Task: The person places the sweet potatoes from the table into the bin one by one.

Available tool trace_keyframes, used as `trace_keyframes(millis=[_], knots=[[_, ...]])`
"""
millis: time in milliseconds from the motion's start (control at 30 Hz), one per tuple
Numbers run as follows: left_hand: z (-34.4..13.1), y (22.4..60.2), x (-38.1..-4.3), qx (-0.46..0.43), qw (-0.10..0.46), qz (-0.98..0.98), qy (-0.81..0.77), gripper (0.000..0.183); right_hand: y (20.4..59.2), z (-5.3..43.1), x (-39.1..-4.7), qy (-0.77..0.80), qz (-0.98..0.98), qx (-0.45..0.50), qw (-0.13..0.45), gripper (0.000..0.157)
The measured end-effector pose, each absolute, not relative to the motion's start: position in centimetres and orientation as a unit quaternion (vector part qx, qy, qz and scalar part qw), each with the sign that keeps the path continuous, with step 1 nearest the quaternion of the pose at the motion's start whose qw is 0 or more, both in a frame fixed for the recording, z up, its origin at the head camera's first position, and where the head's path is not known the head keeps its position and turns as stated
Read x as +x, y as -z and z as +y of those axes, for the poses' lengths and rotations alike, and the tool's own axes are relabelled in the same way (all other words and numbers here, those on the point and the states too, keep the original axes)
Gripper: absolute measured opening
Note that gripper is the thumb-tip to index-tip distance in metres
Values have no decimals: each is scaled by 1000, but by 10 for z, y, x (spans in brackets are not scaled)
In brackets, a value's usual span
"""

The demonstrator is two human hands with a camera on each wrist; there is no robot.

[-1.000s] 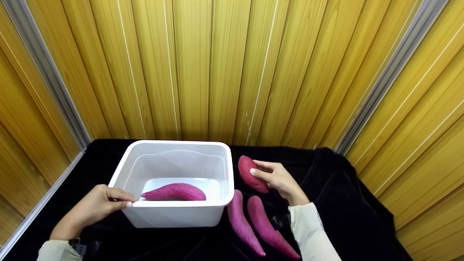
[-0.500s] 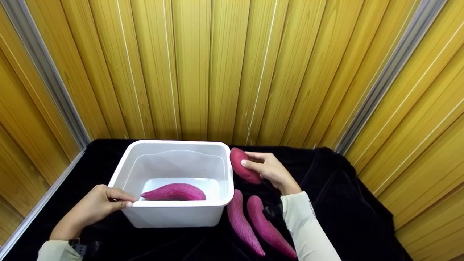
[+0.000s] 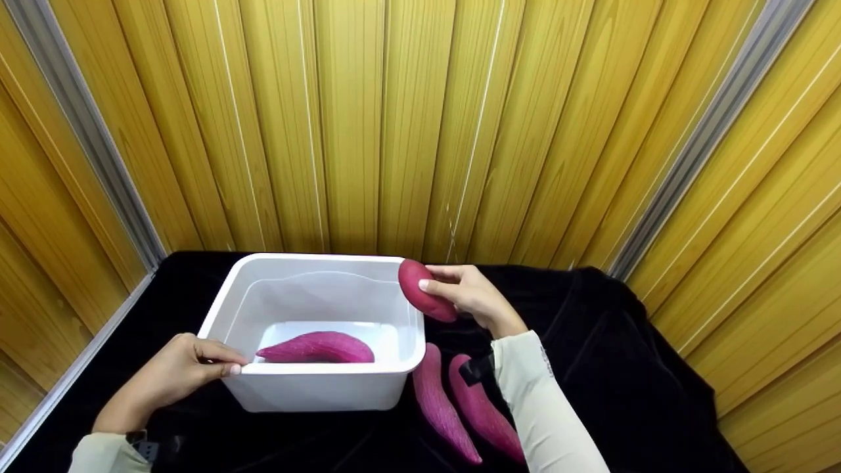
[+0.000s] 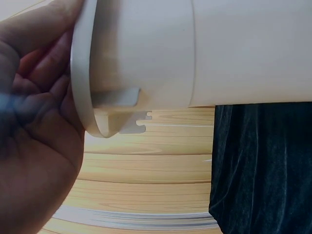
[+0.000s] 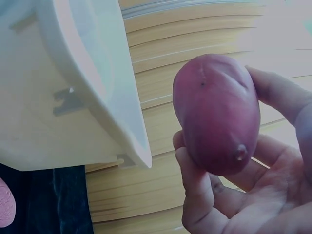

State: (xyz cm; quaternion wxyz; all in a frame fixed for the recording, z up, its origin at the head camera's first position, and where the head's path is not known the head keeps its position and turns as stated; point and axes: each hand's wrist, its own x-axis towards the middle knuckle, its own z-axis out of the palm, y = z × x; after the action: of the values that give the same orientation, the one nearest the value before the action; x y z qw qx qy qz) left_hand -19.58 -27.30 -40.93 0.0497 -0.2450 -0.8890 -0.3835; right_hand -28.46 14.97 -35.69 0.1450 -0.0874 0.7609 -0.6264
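My left hand (image 3: 174,371) pinches the rim of a white plastic bin (image 3: 322,387) at its near left corner. The left wrist view shows the thumb and fingers around that rim (image 4: 82,63). In my right hand (image 3: 483,299) is a smooth reddish sweet potato (image 3: 412,279), gripped between thumb and fingers over the bin's right rim. Up close in the right wrist view, the sweet potato (image 5: 217,112) has a small knob near one end. A long, curved magenta vegetable (image 3: 322,347) with pale streaks lies on the bin's floor, its kind unclear.
Two similar long magenta vegetables lie side by side right of the bin: one closer (image 3: 440,404), the other (image 3: 479,407) partly under the right forearm. Black cloth (image 3: 631,394) covers the table. Yellow wood-patterned walls (image 3: 420,131) stand behind and at both sides.
The right hand has carried the sweet potato left and away from me, from beside the bin to over its right rim. The left hand and bin have stayed put.
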Motion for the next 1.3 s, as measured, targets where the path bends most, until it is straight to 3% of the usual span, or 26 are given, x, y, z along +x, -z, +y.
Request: trace_keyframes(millis=[1300], knots=[[-269, 407, -193, -223, 50, -898, 377, 7, 349, 98, -311, 600, 782, -78, 150, 46]])
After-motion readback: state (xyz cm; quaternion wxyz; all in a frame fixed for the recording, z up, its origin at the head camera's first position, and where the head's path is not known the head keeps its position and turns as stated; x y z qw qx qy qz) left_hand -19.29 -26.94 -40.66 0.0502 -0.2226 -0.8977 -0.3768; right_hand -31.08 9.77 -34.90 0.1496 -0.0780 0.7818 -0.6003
